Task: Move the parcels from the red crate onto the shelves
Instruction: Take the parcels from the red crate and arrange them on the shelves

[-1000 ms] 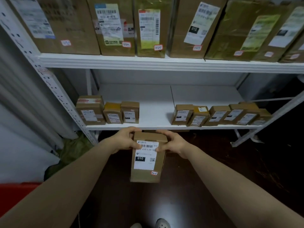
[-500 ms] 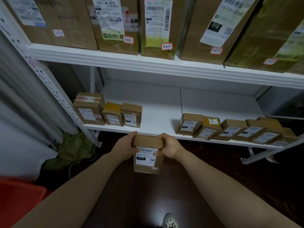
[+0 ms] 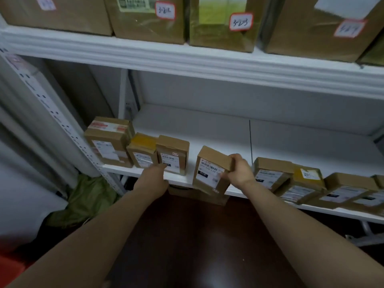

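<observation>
My right hand (image 3: 239, 173) grips a small brown parcel (image 3: 209, 169) with a white barcode label, tilted, at the front edge of the white lower shelf (image 3: 218, 134). It sits in the gap between two rows of shelved parcels. My left hand (image 3: 154, 175) has let go of it and reaches toward the front of a shelved small parcel (image 3: 172, 154); its fingers are hidden from me. A corner of the red crate (image 3: 10, 269) shows at the bottom left.
Three parcels (image 3: 108, 142) stand at the shelf's left end, and several more (image 3: 311, 181) lean in a row on the right. Large boxes (image 3: 224, 23) fill the upper shelf. A green bag (image 3: 87, 200) lies on the dark floor beside the perforated shelf post (image 3: 54, 119).
The parcel has gone from both hands below the shelf up to the shelf edge. My left hand released it and moved left toward the shelved parcels. The view moved closer.
</observation>
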`<action>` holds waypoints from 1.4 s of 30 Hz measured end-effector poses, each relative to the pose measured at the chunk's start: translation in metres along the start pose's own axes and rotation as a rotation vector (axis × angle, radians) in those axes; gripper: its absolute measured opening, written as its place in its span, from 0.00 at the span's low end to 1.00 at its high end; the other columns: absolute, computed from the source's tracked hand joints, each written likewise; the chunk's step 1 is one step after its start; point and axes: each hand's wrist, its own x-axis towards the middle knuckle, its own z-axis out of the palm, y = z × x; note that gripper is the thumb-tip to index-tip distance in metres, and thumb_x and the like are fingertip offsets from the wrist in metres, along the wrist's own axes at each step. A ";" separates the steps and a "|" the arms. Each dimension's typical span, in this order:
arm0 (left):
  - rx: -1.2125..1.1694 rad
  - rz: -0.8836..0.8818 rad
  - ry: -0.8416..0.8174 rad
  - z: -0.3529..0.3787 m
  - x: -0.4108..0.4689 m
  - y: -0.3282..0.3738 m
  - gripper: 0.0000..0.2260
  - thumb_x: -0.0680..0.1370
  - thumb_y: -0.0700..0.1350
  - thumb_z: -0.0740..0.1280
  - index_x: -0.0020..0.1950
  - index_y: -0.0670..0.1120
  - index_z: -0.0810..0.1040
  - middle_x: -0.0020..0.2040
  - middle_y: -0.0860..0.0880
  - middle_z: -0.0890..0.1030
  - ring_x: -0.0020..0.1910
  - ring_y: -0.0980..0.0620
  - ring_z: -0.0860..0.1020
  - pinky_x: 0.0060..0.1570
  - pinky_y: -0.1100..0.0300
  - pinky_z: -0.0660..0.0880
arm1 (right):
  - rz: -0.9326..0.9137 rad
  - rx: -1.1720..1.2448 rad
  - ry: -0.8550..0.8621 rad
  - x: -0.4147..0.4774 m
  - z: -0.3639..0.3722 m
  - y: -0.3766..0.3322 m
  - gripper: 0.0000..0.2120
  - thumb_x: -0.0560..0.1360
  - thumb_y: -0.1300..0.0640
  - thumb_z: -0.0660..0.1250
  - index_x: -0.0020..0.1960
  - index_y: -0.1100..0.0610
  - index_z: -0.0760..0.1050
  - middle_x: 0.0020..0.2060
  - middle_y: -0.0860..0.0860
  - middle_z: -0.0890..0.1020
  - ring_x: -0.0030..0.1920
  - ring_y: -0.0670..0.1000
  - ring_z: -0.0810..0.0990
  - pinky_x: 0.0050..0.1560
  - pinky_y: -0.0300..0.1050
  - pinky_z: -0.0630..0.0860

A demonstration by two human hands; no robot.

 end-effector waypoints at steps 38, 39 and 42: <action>0.127 0.037 0.376 0.069 0.130 -0.087 0.23 0.76 0.34 0.60 0.71 0.42 0.66 0.70 0.42 0.68 0.68 0.41 0.66 0.66 0.50 0.66 | -0.416 -0.186 0.164 0.103 0.052 0.040 0.35 0.70 0.67 0.73 0.73 0.56 0.64 0.67 0.58 0.70 0.64 0.57 0.73 0.54 0.43 0.72; 0.144 0.041 0.373 0.067 0.129 -0.088 0.20 0.76 0.33 0.59 0.68 0.42 0.69 0.67 0.41 0.70 0.66 0.41 0.68 0.64 0.50 0.67 | -0.402 -0.190 0.166 0.104 0.052 0.038 0.36 0.70 0.67 0.73 0.74 0.55 0.63 0.68 0.59 0.68 0.64 0.58 0.72 0.55 0.46 0.73; 0.175 0.068 0.385 0.065 0.131 -0.093 0.21 0.76 0.31 0.56 0.67 0.44 0.71 0.67 0.41 0.71 0.68 0.40 0.65 0.65 0.51 0.65 | -0.376 -0.207 0.171 0.102 0.055 0.035 0.39 0.70 0.65 0.73 0.75 0.53 0.59 0.69 0.60 0.64 0.65 0.60 0.71 0.59 0.50 0.73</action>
